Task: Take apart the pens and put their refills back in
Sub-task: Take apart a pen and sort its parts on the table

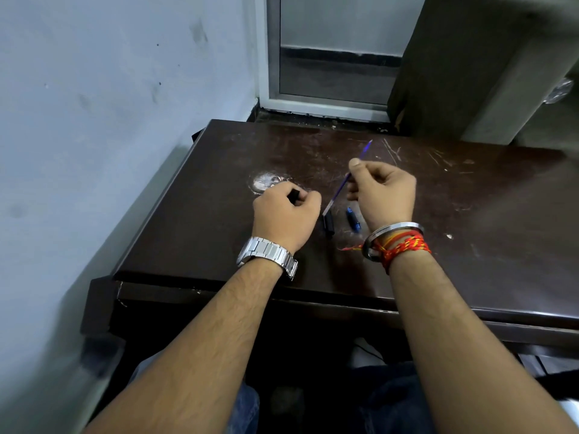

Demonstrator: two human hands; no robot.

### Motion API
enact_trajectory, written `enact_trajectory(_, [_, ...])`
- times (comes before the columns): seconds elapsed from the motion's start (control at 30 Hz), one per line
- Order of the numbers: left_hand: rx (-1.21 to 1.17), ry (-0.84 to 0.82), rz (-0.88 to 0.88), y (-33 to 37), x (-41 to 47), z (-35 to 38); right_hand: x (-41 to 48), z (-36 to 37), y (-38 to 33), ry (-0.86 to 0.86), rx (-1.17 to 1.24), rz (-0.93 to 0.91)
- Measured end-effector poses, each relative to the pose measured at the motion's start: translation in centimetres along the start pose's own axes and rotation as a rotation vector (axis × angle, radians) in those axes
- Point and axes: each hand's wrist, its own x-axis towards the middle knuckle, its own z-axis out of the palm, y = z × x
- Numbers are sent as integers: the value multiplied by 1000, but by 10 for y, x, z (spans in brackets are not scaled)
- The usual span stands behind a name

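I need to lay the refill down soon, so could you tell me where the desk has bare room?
Bare: the desk right of the right hand, and its far-left corner. Crowded: between both hands, black piece and blue piece.

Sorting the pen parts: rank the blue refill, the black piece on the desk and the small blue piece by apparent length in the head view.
1. blue refill, longest by far, held in the right hand.
2. black piece.
3. small blue piece, slightly shorter; close call.

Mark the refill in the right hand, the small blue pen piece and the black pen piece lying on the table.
refill [339,190], head view, on its blue shaft below the fingers.
blue pen piece [353,219], head view, on its middle.
black pen piece [328,224], head view, on its middle.
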Motion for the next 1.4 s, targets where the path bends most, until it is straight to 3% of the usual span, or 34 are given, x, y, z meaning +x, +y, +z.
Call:
enact_trajectory(0.13, [-5, -119, 99, 0, -5, 4, -2, 6, 8, -145, -84, 19])
enact_trajectory(0.27, [57, -171, 83, -3, -3, 5, 0, 8, 14, -219, -92, 64])
enact_trajectory(0.53, [405, -242, -118, -11, 2, 1, 7, -10, 18, -69, -378, 126])
enact_trajectory(1.13, [512, -198, -128, -7, 2, -2, 10, -31, 8, 29, -464, 159])
enact_trajectory(1.3, [487, -125, -99, -5, 2, -5, 15, -47, 4, 66, -641, 125])
enact_trajectory(1.4, [426, -75, -92, -1, 1, -4, 18, -55, 4, -3, -793, 197])
